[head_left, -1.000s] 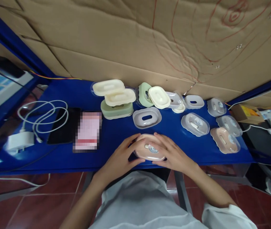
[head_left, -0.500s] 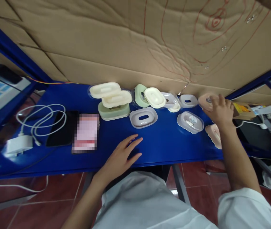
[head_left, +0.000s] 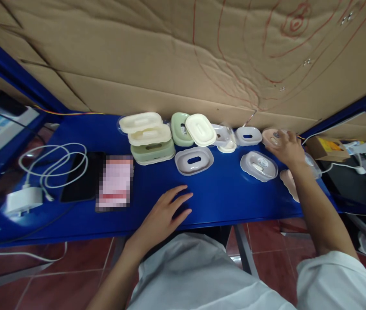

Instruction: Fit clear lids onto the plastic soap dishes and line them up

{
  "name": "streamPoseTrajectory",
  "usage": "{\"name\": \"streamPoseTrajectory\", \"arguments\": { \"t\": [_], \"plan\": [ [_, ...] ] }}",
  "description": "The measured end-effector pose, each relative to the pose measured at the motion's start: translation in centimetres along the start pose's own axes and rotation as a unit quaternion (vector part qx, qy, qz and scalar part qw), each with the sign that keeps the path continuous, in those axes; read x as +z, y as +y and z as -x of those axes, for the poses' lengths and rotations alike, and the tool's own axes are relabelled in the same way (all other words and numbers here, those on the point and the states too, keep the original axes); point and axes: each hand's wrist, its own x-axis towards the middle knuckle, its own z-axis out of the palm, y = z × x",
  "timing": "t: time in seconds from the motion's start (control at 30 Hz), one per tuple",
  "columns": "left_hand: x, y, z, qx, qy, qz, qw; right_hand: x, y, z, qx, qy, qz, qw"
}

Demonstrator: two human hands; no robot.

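Observation:
My right hand [head_left: 287,148] is at the back right, its fingers bent over the right side of a pink oval dish [head_left: 270,137]. The fingers partly cover the dish, so how firmly they grip is hard to see. Left of it stands a grey dish with a slot [head_left: 255,137]. Under my right forearm lies another pink piece [head_left: 288,183], partly hidden, beside a clear tray [head_left: 313,165]. My left hand [head_left: 165,211] rests near the front table edge with fingers spread, holding nothing. Ahead of it lies a slotted grey oval piece [head_left: 183,161].
Along the cardboard wall [head_left: 121,64] sit cream lids [head_left: 200,129], green boxes [head_left: 152,153] and a clear-covered grey dish [head_left: 258,165]. A phone [head_left: 115,183], a black tablet-like slab [head_left: 76,189] and a white charger [head_left: 24,200] with its cable lie left. A cardboard box [head_left: 326,148] is far right.
The back row of dishes and lids has shifted left, with my right hand moving left at the pink dish. The front grey pieces and my left hand have hardly moved.

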Motion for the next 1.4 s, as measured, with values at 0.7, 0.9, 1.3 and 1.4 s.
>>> {"name": "streamPoseTrajectory", "arguments": {
  "t": [0.7,0.9,1.3,1.4],
  "plan": [
    [0.1,0.6,0.0,0.052,0.083,-0.052,0.994,-1.7,-13.0,-0.4,-0.291,-0.036,-0.131,0.947],
    [-0.8,1.6,-4.5,0.109,0.084,-0.235,0.962,-3.9,-17.6,5.2,-0.213,0.052,0.019,0.975],
    [-2.1,0.2,-10.5,0.108,0.061,-0.372,0.92,-3.5,-19.1,7.3,-0.152,-0.128,-0.075,0.977],
    [-1.9,0.0,-10.2,0.103,0.079,-0.356,0.926,-5.3,-17.1,8.7,-0.23,-0.157,-0.164,0.946]
  ]
}}
